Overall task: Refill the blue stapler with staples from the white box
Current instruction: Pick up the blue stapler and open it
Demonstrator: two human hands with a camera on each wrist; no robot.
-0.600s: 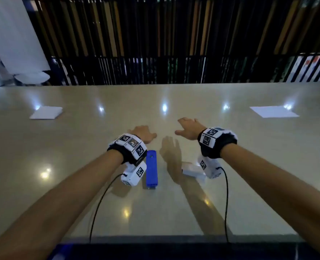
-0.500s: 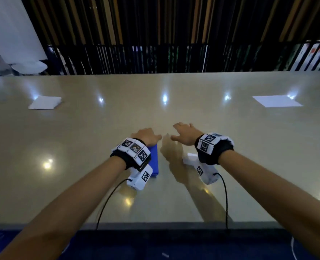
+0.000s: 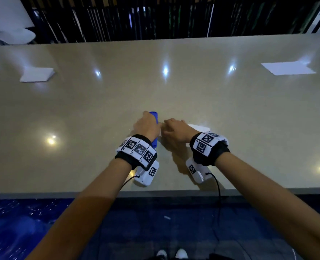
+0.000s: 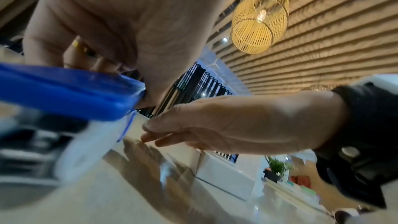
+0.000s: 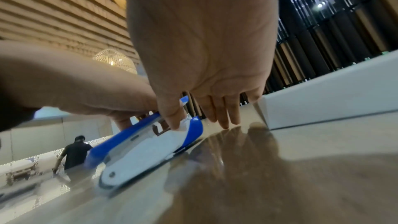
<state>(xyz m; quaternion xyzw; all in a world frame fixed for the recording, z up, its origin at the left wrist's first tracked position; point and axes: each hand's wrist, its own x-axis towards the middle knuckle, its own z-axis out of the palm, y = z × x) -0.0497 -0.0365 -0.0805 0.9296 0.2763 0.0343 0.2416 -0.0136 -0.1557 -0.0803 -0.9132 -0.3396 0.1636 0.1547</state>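
The blue stapler (image 3: 154, 115) lies on the beige table (image 3: 230, 109), pointing away from me. My left hand (image 3: 147, 126) covers it from above, fingers curled round its body. In the right wrist view the stapler (image 5: 146, 144) shows blue with white sides, its top slightly raised. My right hand (image 3: 172, 129) is just right of it; its thumb (image 5: 174, 117) touches the stapler's front end and its straight fingers (image 5: 224, 120) reach down to the table. The white box (image 3: 198, 127) lies just beyond my right wrist and shows as a white block (image 5: 323, 106) on the right.
Two white paper sheets lie far off, one at the left (image 3: 37, 74) and one at the right (image 3: 286, 68). The table's near edge (image 3: 164, 192) runs close under my wrists. A person in a dark shirt (image 5: 75, 151) stands in the distance.
My left hand has dropped onto the stapler and gripped it. My right hand has shifted left to the stapler's front end. The view has tilted down toward the table edge.
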